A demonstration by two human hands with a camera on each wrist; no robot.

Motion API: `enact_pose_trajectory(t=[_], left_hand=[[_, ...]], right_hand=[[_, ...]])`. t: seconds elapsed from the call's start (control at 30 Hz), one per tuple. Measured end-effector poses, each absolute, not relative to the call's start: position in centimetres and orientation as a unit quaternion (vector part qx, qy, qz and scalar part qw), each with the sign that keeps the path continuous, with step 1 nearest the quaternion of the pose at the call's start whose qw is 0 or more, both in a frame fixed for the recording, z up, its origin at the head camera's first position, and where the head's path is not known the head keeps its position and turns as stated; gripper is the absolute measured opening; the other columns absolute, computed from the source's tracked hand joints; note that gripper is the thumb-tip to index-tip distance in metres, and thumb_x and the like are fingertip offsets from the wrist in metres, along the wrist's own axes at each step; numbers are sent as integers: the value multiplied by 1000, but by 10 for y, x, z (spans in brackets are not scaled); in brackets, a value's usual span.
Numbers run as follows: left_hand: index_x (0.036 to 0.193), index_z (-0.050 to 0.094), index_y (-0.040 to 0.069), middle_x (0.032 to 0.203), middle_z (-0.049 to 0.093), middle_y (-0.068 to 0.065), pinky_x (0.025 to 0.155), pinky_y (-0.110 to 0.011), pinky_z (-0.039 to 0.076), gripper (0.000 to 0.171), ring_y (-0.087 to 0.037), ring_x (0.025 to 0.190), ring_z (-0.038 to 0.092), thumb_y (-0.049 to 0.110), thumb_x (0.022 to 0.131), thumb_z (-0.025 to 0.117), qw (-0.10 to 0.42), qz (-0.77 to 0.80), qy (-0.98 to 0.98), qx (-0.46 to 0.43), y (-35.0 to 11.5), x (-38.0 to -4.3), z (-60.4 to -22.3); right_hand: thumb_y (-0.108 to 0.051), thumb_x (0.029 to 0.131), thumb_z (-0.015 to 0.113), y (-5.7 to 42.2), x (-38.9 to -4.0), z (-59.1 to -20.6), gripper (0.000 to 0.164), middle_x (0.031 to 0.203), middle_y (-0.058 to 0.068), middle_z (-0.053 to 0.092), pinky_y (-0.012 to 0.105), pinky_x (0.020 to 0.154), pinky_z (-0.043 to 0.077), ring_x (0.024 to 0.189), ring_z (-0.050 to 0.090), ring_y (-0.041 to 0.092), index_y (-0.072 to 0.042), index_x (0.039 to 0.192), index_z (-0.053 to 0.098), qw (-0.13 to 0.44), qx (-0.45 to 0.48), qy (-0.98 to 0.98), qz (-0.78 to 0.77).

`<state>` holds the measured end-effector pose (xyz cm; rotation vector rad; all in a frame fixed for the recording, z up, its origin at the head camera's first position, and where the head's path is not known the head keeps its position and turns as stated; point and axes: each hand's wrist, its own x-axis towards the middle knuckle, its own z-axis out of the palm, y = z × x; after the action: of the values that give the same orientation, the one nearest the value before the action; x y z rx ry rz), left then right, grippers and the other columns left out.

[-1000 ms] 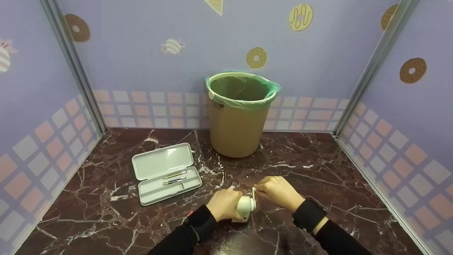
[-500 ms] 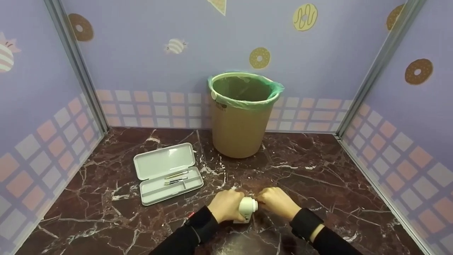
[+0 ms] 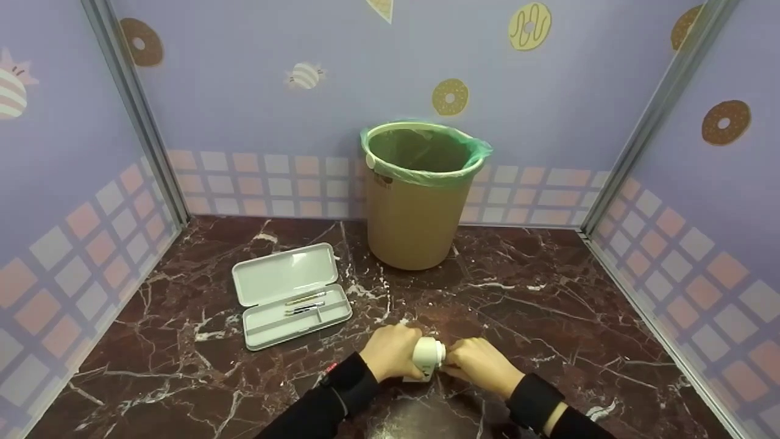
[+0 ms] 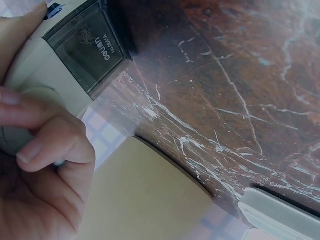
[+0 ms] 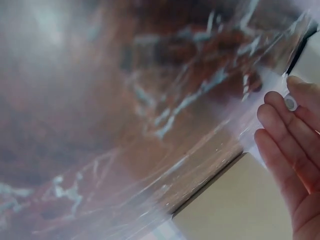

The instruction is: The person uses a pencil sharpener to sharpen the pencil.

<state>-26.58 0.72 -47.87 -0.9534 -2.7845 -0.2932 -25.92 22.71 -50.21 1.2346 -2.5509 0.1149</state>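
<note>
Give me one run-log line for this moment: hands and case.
left hand: grips pencil sharpener; right hand: pinches crank knob; case: open

The worktop (image 3: pixel 542 341) is dark red marble with white veins. Just inside its back edge, slightly right of the middle, stands a tan bin (image 3: pixel 416 222), upright, with a green liner (image 3: pixel 479 151) folded over its pale rim and a dark label (image 3: pixel 383 181) below. Toward the left edge lies a pale case (image 3: pixel 262 338), open, its lid (image 3: pixel 285 275) laid toward the back edge; a few slim sticks (image 3: pixel 306 298) rest inside, too small to identify. Lilac walls (image 3: pixel 244 110), printed with doughnuts (image 3: pixel 450 107), a striped sweet (image 3: pixel 304 75) and pink-and-white squares (image 3: pixel 276 186), line the back and side edges; metal posts (image 3: pixel 139 116) rise at both back corners.
</note>
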Motion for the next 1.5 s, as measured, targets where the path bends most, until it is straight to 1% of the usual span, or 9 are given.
enact_pose_trajectory(t=[0.13, 0.37, 0.67, 0.77, 0.9, 1.0, 1.13, 1.27, 1.5], left_hand=[[81, 67, 13, 73, 69, 2, 51, -27, 47, 45, -14, 58, 60, 41, 57, 94, 97, -95, -937, -322, 8, -266, -480], [81, 67, 14, 74, 69, 2, 53, -28, 49, 47, -14, 59, 60, 43, 56, 95, 92, -97, -939, -316, 8, -266, -479], [81, 67, 13, 75, 70, 2, 55, -27, 50, 47, -14, 60, 61, 42, 56, 95, 80, -104, -941, -312, 7, -265, -478], [82, 68, 13, 75, 70, 2, 55, -27, 50, 47, -14, 60, 60, 41, 57, 95, 77, -108, -941, -312, 7, -265, -477], [81, 68, 13, 75, 70, 2, 55, -27, 50, 47, -14, 60, 61, 41, 56, 96, 80, -106, -940, -313, 7, -265, -476], [80, 67, 13, 74, 70, 2, 54, -27, 49, 48, -14, 60, 61, 43, 56, 96, 83, -103, -941, -313, 7, -265, -477], [79, 66, 14, 74, 69, 3, 53, -27, 49, 48, -14, 60, 61, 44, 56, 96, 85, -104, -941, -311, 7, -265, -477], [78, 66, 14, 73, 69, 3, 53, -27, 47, 47, -14, 59, 60, 42, 56, 95, 81, -110, -941, -311, 7, -265, -477], [79, 66, 14, 73, 68, 3, 52, -27, 46, 45, -14, 59, 59, 41, 56, 95, 76, -112, -941, -309, 7, -264, -476]], right_hand=[[-19, 81, 83, 227, -253, -502, 20, 65, -8, 66, 20, 52, 43, 56, 56, 2, -18, 68, 68, 159, 438, -884, 46], [-20, 80, 84, 229, -245, -501, 17, 66, -9, 66, 22, 53, 46, 58, 59, 3, -19, 70, 71, 175, 451, -875, 33], [-18, 79, 85, 229, -236, -496, 19, 66, -10, 64, 17, 51, 41, 57, 55, 0, -20, 71, 68, 183, 472, -862, 38], [-19, 77, 86, 229, -232, -493, 24, 63, -12, 61, 15, 50, 37, 55, 50, -2, -21, 68, 64, 196, 477, -856, 38], [-21, 75, 87, 230, -228, -488, 33, 59, -12, 53, 14, 49, 30, 53, 39, -5, -22, 65, 56, 214, 483, -848, 38], [-21, 74, 87, 230, -226, -484, 35, 58, -12, 49, 13, 49, 27, 53, 34, -5, -22, 63, 53, 228, 487, -842, 38], [-22, 72, 88, 230, -224, -479, 33, 57, -13, 50, 13, 48, 29, 52, 36, -5, -23, 62, 56, 244, 492, -835, 36], [-20, 73, 88, 230, -224, -476, 29, 59, -13, 53, 13, 48, 31, 53, 38, -5, -23, 65, 60, 239, 498, -833, 32], [-18, 73, 87, 229, -220, -466, 29, 60, -14, 56, 13, 49, 33, 53, 38, -5, -22, 65, 60, 243, 499, -831, 26]])
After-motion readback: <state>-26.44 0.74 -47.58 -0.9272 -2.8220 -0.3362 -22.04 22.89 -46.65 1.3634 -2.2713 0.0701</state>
